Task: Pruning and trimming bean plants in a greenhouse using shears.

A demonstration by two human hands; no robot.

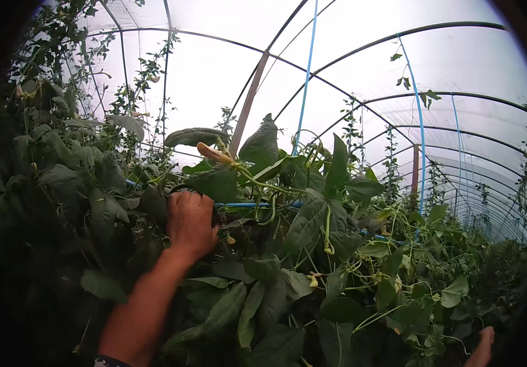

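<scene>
My left hand [192, 221] reaches up into the climbing bean vines, its back towards me and the fingers curled. It is closed around a dark-handled tool [223, 219] that looks like pruning shears; leaves hide much of it. Just above the hand, a pale orange bean flower [214, 153] stands out on a green stem. Thin green bean pods or stems [327, 229] hang among the broad leaves to the right. Only part of my right hand [481, 347] shows at the lower right edge, beside foliage; whether it holds anything is hidden.
A blue line [254, 205] runs across the vines behind the tool. Blue strings [309, 78] hang from the curved metal hoops [410, 31] of a plastic-covered greenhouse. A wooden post [249, 103] rises behind the leaves. Dense foliage [61, 174] fills the left side.
</scene>
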